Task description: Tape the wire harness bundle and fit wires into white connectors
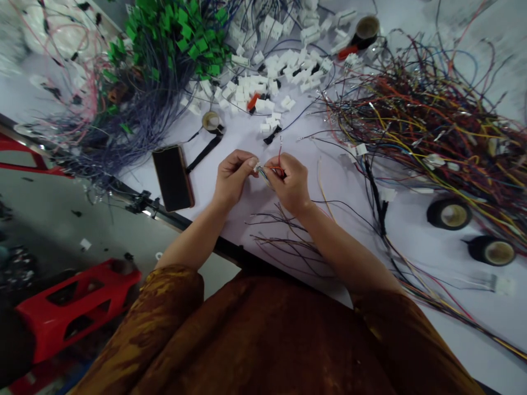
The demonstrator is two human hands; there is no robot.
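Note:
My left hand (235, 174) pinches a small white connector (257, 166) between thumb and forefinger, above the white table near its front edge. Close against it, my right hand (289, 180) is closed around several thin wires (264, 173) that run up to the connector; a red-orange one sticks up past the fingers. Whether the wire tips sit inside the connector is too small to tell. Loose dark and yellow wires (284, 241) lie on the table below my right hand. Just beyond both hands rests a white connector with a black piece (272, 134).
A phone (173, 178) and a tape roll (211, 122) lie to the left. Green connectors (181, 33) and white connectors (263, 82) are heaped at the back. A large wire pile (432, 120), black tape rolls (448, 214) and a taped harness (376, 203) occupy the right. A red stool (82, 302) stands below.

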